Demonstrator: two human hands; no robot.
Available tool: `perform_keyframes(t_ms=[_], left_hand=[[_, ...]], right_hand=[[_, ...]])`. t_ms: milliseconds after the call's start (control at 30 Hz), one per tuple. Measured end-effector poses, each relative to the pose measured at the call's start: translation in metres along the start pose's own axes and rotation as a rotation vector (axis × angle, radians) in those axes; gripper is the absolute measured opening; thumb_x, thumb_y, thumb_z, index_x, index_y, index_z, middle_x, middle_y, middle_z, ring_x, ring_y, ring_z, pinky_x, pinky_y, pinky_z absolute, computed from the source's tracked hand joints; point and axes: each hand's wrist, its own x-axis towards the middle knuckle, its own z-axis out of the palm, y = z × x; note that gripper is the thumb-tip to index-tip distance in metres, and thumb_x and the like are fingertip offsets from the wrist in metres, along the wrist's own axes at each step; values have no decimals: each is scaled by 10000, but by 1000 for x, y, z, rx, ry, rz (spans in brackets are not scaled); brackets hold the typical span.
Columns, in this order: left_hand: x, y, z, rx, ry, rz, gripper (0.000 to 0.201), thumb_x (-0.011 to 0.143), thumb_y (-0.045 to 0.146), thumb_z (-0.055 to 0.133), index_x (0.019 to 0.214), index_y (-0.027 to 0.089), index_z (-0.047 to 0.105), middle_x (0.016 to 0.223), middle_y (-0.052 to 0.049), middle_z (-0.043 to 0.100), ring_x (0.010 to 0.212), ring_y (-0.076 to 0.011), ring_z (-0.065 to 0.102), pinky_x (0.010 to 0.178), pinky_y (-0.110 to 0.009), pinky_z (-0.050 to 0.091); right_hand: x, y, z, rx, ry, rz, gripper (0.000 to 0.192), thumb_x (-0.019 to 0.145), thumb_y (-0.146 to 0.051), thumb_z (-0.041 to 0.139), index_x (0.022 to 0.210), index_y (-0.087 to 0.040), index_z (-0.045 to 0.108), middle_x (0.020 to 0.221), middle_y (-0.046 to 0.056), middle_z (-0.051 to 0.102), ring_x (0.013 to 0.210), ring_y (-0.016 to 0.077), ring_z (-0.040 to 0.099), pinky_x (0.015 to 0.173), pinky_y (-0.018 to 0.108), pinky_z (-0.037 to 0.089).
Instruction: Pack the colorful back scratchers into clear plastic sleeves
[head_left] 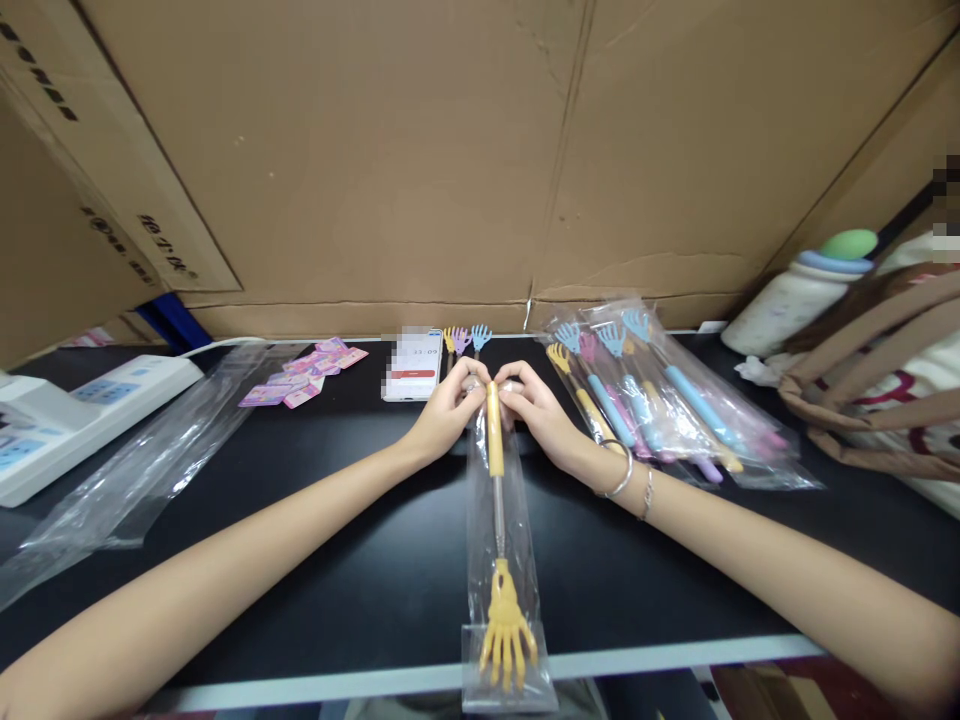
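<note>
I see a black tabletop (pixel 360 560) with a pale front edge (pixel 675 655) at 6 o'clock. Brown cardboard sheets (pixel 390 150) wall off the back from 10 to 2 o'clock, creased and evenly lit, with printed lettering at 9 o'clock.

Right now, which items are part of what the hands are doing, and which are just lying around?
In hand:
left hand
right hand
yellow back scratcher
clear sleeve

Related, nearby:
bagged scratchers
loose scratchers
empty sleeves

Lying about:
phone
pink cards
power strip
bottle
tote bag
</note>
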Motion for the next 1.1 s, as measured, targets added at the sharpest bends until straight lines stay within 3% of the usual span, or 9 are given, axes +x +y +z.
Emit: perform_keyframes(t_ms=[200,467,633,733,833,933,1100], left_hand=[[0,0,1,-8,15,11,76,863,254,491,870,198,441,736,35,440,624,-97,455,585,-212,373],[2,3,-3,1,-15,-26,190,887,290,500,1029,193,419,658,61,495,536,-78,493,543,-191,411],[13,17,-13,16,-35,-256,344,864,354,562,1141,201,427,688,59,558,404,-53,467,380,-163,369],[21,28,-16,-96,-13,-389,397,829,362,634,1149,177,489,792,-11,645,589,-104,616,503,-194,495],[28,39,-16,-211,-61,-427,351,822,382,653,1082,155,591,885,-69,684,788,-148,655,623,-216,533],[34,49,-15,-274,-123,-393,279,851,376,621,1011,148,647,875,-72,695,781,-142,652,667,-227,535],[45,72,-10,-216,-39,-219,220,866,334,610,977,152,664,876,-45,693,764,-128,647,663,-219,527]], right_hand=[[0,2,-1,42,3,13,169,852,-299,546,962,-229,438,566,-98,468,508,85,448,504,212,375],[1,-8,-2,131,75,189,291,825,-283,604,1062,-220,448,699,-56,596,581,94,578,525,223,501],[9,-27,-11,205,112,338,217,835,-187,606,1027,-188,505,701,-29,631,614,98,626,598,246,551],[14,-40,-16,252,37,355,145,837,-205,620,970,-166,578,751,14,661,665,105,643,659,253,560],[16,-51,-18,291,-35,334,122,834,-239,637,929,-164,626,839,44,683,734,117,645,742,274,560],[18,-60,-19,275,-56,279,128,835,-274,641,921,-179,642,864,38,681,761,120,634,808,297,544],[22,-84,-23,127,-57,65,172,826,-331,651,944,-208,663,899,15,674,802,117,620,815,284,523]])
